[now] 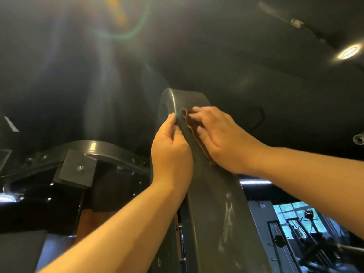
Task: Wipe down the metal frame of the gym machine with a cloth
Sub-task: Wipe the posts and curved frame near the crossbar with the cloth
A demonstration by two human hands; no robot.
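Where the grey metal frame point(216, 203) curves over at its top, a brown cloth point(190, 124) is pressed flat against its face by the right hand point(222, 140), whose fingers point(199, 110) are laid nearly straight and slightly spread. Just left of the cloth, the frame's edge is gripped by the left hand point(171, 152), fingers curled round it. A lit ceiling lamp point(347, 52) is seen far right.

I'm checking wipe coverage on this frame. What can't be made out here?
Head view only:
- Cloth: mostly hidden under the right hand, so its size is unclear.
- Frame: base cut off by the bottom edge; far side hidden behind its own curve; left edge partly covered by the left hand.
- Ceiling: washed out by lens flare.
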